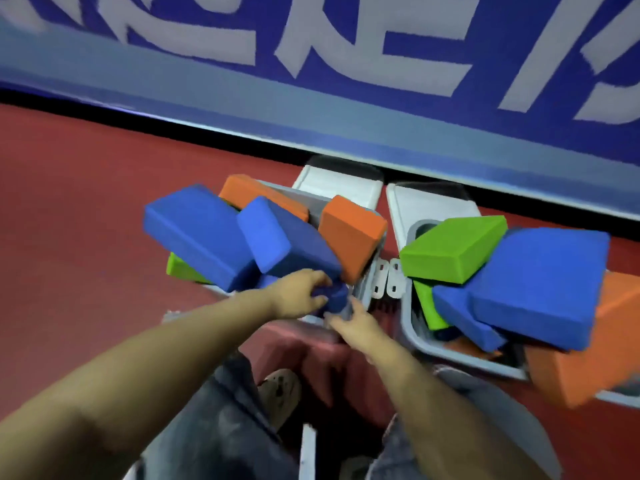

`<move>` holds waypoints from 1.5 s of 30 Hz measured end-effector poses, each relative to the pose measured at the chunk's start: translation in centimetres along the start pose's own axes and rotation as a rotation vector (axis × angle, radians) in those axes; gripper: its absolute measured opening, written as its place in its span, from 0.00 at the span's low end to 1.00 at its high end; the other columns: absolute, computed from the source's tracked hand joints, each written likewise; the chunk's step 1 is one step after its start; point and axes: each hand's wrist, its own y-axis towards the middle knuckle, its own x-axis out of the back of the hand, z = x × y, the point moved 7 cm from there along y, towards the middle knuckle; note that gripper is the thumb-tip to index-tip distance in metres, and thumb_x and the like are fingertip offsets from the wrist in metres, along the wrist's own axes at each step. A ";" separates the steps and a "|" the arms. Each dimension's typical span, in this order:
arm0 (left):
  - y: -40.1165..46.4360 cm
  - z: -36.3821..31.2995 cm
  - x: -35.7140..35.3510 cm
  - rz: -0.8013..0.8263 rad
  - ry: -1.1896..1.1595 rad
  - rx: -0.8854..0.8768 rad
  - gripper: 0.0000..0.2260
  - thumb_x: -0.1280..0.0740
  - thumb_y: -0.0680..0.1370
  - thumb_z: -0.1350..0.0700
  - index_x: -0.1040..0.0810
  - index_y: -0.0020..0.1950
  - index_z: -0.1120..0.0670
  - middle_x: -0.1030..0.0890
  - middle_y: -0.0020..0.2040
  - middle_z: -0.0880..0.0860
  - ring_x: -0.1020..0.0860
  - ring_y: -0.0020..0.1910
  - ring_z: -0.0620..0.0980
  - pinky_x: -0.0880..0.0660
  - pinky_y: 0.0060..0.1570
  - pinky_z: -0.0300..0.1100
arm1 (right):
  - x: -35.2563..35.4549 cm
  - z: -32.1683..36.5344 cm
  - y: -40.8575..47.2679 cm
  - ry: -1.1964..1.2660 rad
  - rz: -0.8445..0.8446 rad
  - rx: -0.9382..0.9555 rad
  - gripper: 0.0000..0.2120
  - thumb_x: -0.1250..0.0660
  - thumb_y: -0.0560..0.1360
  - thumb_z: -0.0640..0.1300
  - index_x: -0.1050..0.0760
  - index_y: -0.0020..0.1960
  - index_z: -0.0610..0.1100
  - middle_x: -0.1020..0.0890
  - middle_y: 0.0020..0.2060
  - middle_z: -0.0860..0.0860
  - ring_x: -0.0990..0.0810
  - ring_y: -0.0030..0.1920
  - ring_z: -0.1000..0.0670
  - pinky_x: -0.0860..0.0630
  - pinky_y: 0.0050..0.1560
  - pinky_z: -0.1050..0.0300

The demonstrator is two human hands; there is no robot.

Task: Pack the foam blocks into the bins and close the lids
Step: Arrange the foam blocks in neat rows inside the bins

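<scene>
Blue foam block (334,296) at the near right corner of the left bin (372,278), left hand (299,294) clamped round it, right hand (353,318) touching it from below, grip unclear. Right bin (419,336) heaped alongside, lids (341,188) open.

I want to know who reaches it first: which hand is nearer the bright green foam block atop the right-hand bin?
Right. The right hand lies just left of and below the green foam block; the left hand lies farther left.
</scene>
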 end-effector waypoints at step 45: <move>-0.3 9.0 -11.4 0.342 0.195 0.083 0.31 0.34 0.74 0.49 0.38 0.76 0.47 0.40 0.74 0.52 0.41 0.74 0.53 0.43 0.71 0.40 | -6.7 -8.8 1.4 1.554 -0.301 -0.596 0.17 0.43 0.77 0.58 0.24 0.45 0.47 0.19 0.37 0.50 0.21 0.39 0.50 0.29 0.57 0.52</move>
